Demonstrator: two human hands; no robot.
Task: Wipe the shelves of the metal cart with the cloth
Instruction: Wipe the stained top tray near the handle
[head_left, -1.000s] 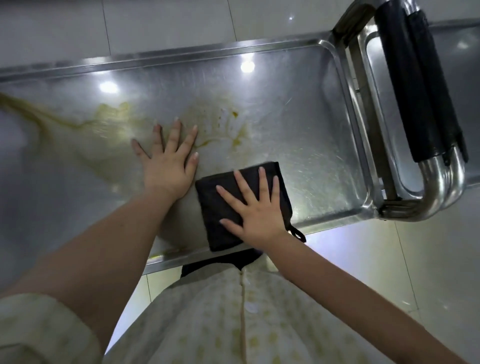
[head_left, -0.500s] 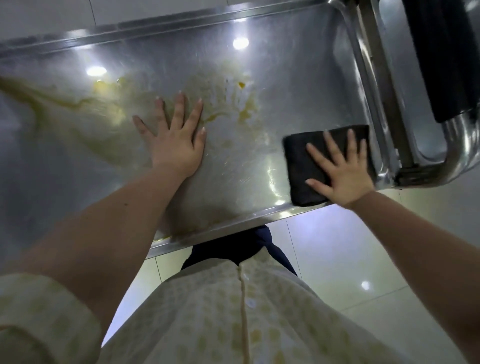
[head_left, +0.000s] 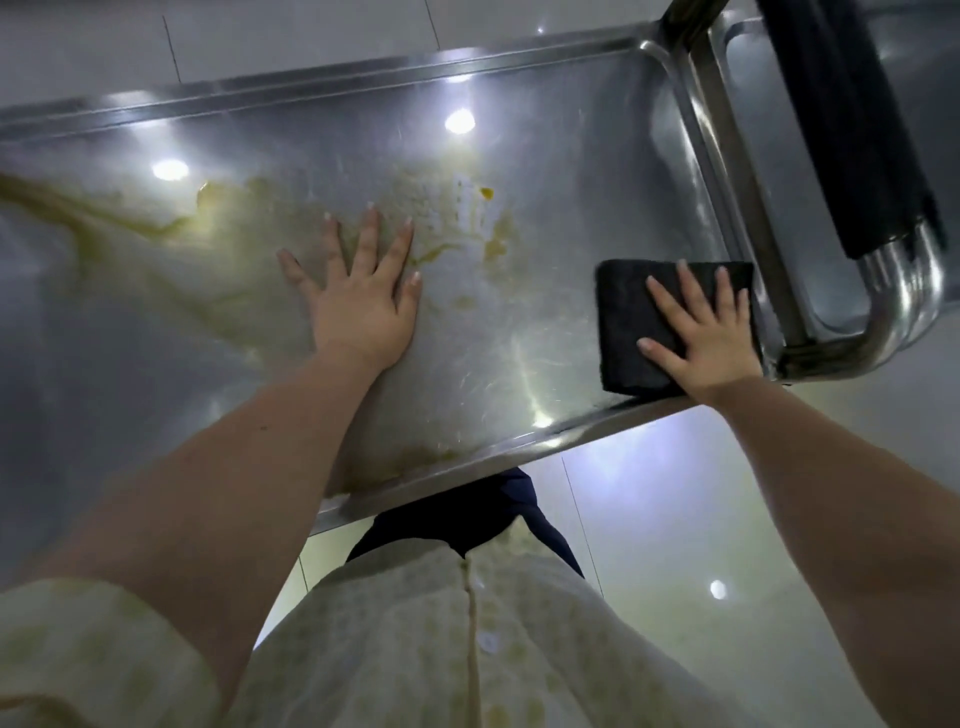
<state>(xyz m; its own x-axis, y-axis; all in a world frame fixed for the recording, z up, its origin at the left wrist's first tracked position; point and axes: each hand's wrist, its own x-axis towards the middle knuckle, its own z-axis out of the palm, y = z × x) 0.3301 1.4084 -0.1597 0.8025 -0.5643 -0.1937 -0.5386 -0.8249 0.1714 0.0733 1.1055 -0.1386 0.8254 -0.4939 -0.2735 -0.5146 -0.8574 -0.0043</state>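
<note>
The metal cart's top shelf (head_left: 571, 171) is a shiny steel tray smeared with a yellow-green stain (head_left: 171, 223) across its left and middle. A folded black cloth (head_left: 623, 317) lies flat in the shelf's near right corner. My right hand (head_left: 706, 332) presses on the cloth with straight, spread fingers. My left hand (head_left: 363, 301) rests flat on the shelf's middle, fingers spread, at the edge of the stain.
The cart's tubular handle with a black grip (head_left: 852, 130) rises past the shelf's right end, and a lower shelf (head_left: 769, 156) shows beneath it. Pale tiled floor (head_left: 727, 519) surrounds the cart. My patterned shirt (head_left: 415, 639) fills the bottom.
My right hand has slid the cloth from the shelf's near middle to its near right corner. Since half a second ago it has barely moved. My left hand has stayed in place.
</note>
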